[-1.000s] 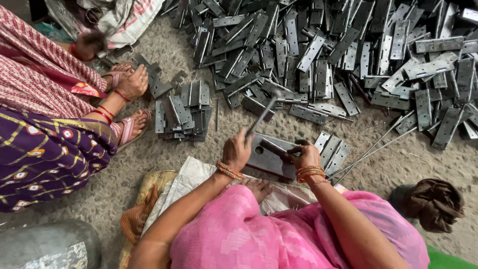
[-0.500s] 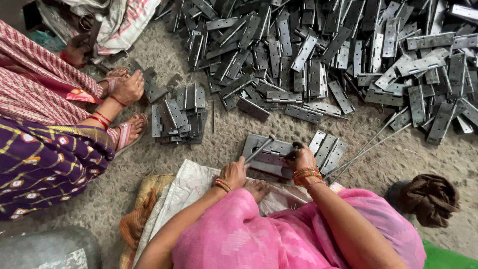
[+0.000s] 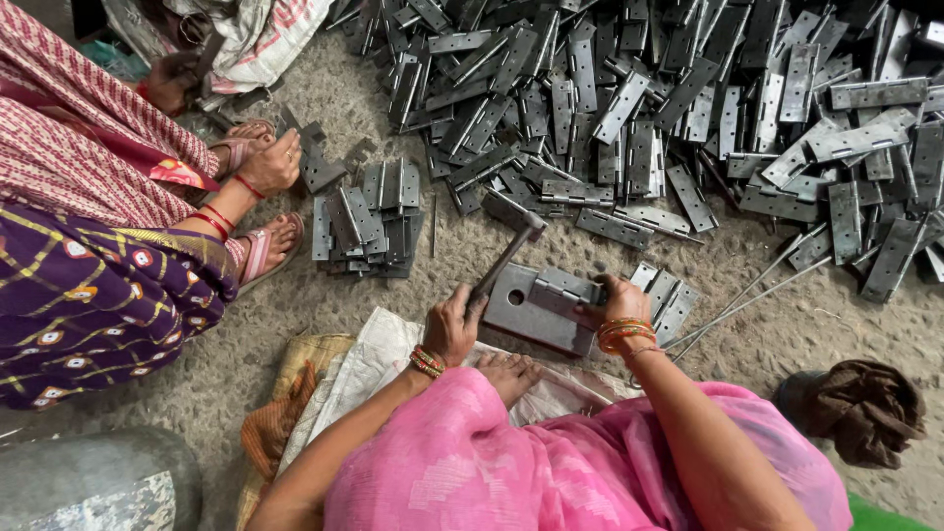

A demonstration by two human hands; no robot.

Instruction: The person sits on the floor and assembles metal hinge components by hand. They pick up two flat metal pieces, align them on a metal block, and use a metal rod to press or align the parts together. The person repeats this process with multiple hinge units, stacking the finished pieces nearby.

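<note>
while fingers (image 3: 462, 307) clasp hammer (image 3: 506, 258), hinge (image 3: 565, 287) pinned

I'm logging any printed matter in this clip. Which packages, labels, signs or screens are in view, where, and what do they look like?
No signs or screens show.
Sack: top left behind the co-worker, crumpled, white with red and dark print.
Sack mat: flat on the floor under the person in pink, whitish, plain.
Container: bottom left corner, rounded grey metal with a pale, worn label patch.

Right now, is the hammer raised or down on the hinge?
Raised. The hammer in the left hand tilts up, its head above the hinge that the right hand holds.
</note>
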